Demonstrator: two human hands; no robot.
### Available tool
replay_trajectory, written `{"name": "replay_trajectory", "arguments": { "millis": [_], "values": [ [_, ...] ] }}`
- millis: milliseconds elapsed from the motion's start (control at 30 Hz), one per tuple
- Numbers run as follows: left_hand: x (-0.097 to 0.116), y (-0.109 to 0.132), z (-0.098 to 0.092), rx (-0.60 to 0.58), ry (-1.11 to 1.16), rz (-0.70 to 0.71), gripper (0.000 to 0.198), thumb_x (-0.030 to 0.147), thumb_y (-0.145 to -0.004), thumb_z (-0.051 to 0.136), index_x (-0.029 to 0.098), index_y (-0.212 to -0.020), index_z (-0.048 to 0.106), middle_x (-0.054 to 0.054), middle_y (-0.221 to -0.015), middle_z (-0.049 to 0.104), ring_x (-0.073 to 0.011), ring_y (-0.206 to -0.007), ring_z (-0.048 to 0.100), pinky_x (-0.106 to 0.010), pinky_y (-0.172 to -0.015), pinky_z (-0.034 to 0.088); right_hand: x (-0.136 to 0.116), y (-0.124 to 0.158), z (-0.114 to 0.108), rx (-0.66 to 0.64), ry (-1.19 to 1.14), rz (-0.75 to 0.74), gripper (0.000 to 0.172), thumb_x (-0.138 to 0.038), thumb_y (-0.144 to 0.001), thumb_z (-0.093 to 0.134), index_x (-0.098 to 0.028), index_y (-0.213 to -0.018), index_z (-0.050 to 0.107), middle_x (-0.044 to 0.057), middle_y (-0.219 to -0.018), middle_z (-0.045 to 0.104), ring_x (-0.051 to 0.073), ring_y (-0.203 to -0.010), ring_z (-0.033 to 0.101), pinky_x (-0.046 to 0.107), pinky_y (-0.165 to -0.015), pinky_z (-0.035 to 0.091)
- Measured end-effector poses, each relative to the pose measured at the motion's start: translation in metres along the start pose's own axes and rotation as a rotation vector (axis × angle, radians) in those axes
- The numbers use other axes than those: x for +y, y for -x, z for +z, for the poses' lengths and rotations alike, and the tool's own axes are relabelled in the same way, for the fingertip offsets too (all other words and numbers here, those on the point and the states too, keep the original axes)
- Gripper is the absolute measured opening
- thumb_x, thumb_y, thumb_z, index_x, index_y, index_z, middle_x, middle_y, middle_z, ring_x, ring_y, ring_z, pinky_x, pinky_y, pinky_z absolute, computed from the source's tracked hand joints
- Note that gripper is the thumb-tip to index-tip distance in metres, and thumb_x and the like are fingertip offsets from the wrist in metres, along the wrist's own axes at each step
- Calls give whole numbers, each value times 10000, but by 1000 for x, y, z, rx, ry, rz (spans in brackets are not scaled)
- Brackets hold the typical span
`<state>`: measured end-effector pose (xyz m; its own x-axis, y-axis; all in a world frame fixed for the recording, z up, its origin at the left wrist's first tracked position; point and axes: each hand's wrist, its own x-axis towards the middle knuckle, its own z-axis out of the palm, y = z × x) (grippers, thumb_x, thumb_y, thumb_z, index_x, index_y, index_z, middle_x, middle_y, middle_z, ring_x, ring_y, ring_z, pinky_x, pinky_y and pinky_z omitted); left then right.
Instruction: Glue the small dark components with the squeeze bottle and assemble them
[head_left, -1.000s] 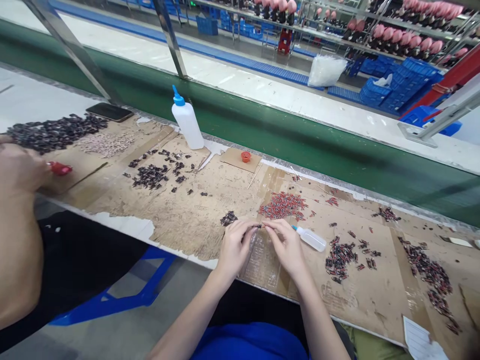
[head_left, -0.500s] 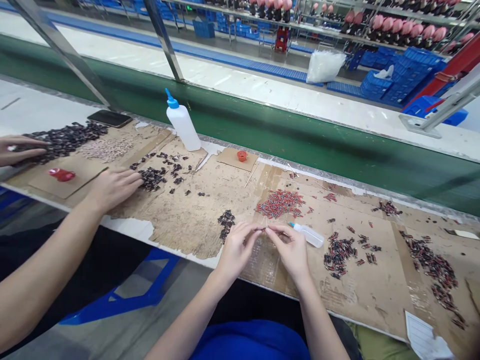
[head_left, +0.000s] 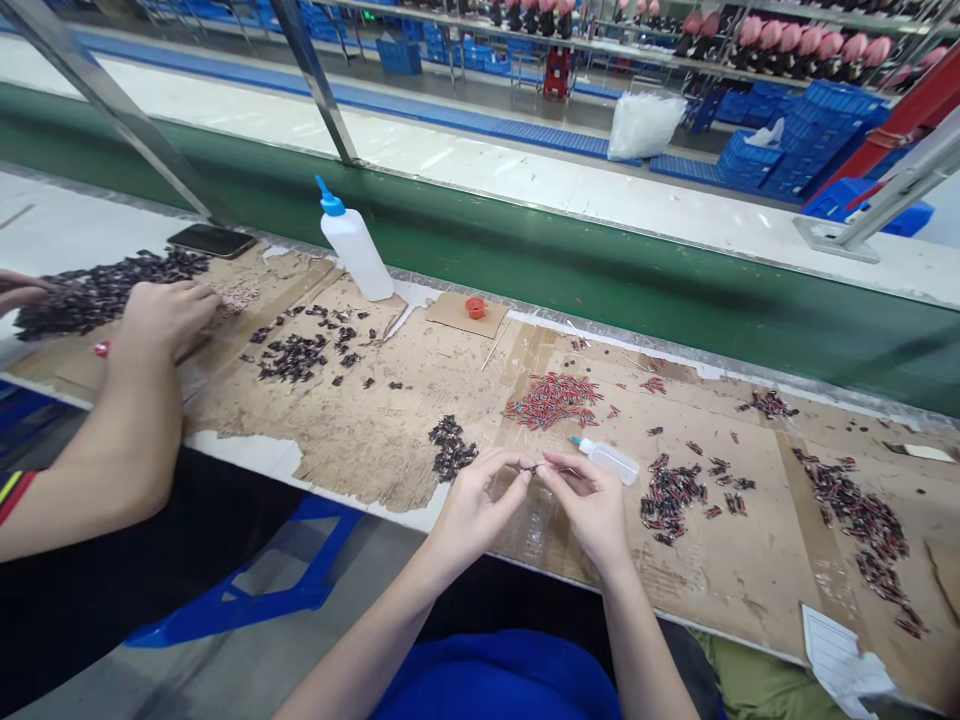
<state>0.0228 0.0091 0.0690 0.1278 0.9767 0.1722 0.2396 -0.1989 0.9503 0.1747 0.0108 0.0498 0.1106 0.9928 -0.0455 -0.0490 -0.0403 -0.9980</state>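
My left hand [head_left: 480, 497] and my right hand [head_left: 589, 500] meet fingertip to fingertip over the cardboard-covered bench. Pinched between them is a small dark part [head_left: 533, 468], too tiny to name; the fingers of both hands are closed on it. Just beyond lies a heap of small red-and-silver parts [head_left: 553, 400]. A small clear bottle with a blue tip [head_left: 611, 460] rests on its side by my right hand. Left of my left hand is a little pile of black parts [head_left: 451, 448], and to the right is a pile of black-and-red parts [head_left: 670, 500].
At left, a co-worker's hand [head_left: 169, 315] is over small pink pieces, beside a black heap [head_left: 97, 290]. A white bottle with blue nozzle [head_left: 360, 250] stands near the back edge, with a red cap [head_left: 475, 307] right of it. More black-and-red parts [head_left: 855, 515] lie far right.
My hands stay together, and a dark part now shows between the fingertips. The co-worker's nearer hand has moved left from the black pieces to the pink ones. The view has shifted slightly.
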Motion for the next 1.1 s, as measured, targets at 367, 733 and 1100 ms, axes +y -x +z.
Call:
{"name": "replay_trajectory", "arguments": {
  "millis": [367, 733, 1100],
  "values": [
    [0, 3, 33, -120, 38, -27, 176, 251, -877, 555, 200, -1037, 607, -44, -934, 720, -201, -908, 680, -323, -865, 514, 0, 18, -30, 97, 193, -202, 181, -367, -778, 696, -200, -826, 746, 80, -864, 747, 211, -822, 705, 354, -780, 583],
    [-23, -23, -27, -17, -794, -103, 156, 184, -882, 549, 226, -907, 697, -82, -1008, 730, -300, -1035, 584, -497, -944, 359, -8, 16, -126, 701, 933, -358, 346, -474, -836, 575, -161, -854, 721, 141, -936, 704, 253, -837, 631, 444, -850, 481],
    [-31, -36, -29, -83, -929, -213, 155, 128, -827, 589, 200, -746, 701, -103, -875, 732, -331, -1010, 551, -513, -913, 319, 19, -12, -85, 130, 1127, -397, 413, -576, -861, 505, -211, -996, 644, 139, -1070, 653, 356, -1130, 469, 525, -899, 395]
  ]
}}
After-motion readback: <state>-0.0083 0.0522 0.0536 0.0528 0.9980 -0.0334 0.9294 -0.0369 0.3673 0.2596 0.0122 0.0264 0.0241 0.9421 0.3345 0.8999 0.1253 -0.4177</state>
